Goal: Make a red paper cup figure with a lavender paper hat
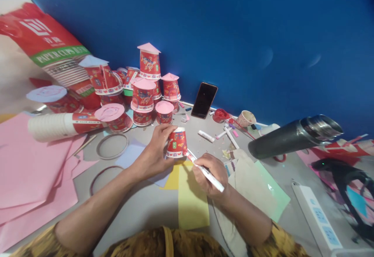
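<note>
My left hand (154, 149) grips a red patterned paper cup (177, 143), turned upside down so its narrow white base faces up. In my right hand (212, 171) is a white marker (210, 178), held like a pen. Its reddish tip end points at the cup's lower right side, near the rim; whether it touches cannot be told for sure. Beneath both hands lie a yellow sheet (193, 204) and a bluish-purple sheet (162, 179). Just behind the cup, a small decorated cup with a round pink paper top (164, 109) stands on the table.
Stacked red cups with pink cone tops (149, 60) stand at the back left, near a paper-cup bag (52, 50). Pink sheets (32, 163) cover the left. A phone (204, 100) leans on the blue wall. Rightward lie a dark flask (280, 138) and a power strip (317, 214).
</note>
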### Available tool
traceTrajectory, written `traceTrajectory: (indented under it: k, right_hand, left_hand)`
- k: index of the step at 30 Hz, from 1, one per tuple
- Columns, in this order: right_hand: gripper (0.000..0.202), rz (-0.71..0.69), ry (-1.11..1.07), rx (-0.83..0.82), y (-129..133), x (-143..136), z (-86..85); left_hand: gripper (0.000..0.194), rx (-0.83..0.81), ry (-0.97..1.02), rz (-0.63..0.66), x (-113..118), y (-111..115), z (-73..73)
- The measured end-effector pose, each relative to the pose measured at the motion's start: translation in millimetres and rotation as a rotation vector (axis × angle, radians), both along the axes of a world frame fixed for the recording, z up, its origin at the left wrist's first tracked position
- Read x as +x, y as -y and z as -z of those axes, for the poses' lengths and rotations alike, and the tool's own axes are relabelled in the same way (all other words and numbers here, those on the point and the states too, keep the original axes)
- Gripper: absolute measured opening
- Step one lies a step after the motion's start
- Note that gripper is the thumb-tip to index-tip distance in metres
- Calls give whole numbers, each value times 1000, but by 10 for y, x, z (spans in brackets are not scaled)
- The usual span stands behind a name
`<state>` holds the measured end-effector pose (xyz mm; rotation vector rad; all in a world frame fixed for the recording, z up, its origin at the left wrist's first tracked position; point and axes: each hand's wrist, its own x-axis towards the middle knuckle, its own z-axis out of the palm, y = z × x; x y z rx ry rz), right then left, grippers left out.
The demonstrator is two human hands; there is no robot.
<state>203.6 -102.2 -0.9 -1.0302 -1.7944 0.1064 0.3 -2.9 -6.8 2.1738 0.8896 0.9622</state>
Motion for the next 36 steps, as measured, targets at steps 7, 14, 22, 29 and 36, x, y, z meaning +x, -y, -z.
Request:
traceTrajectory:
  k: [7, 14, 22, 29, 36]
  right_hand:
    - [23, 161, 85, -5, -199, 146, 223]
    - [32, 190, 105, -47, -325, 165, 316]
    - [35, 207, 102, -88, -318, 198, 336]
    - [34, 194, 93, -135, -309, 216, 335]
    - [32, 176, 42, -170, -273, 190, 310]
  left_hand:
    - [79, -169, 81, -36, 7, 2, -29]
    - [80, -213, 133, -120, 45, -2, -24]
    - [73, -372, 297, -142, 92, 43, -1]
    - [82, -809, 599, 15, 127, 75, 101]
    - [69, -1283, 827, 73, 82, 63, 21]
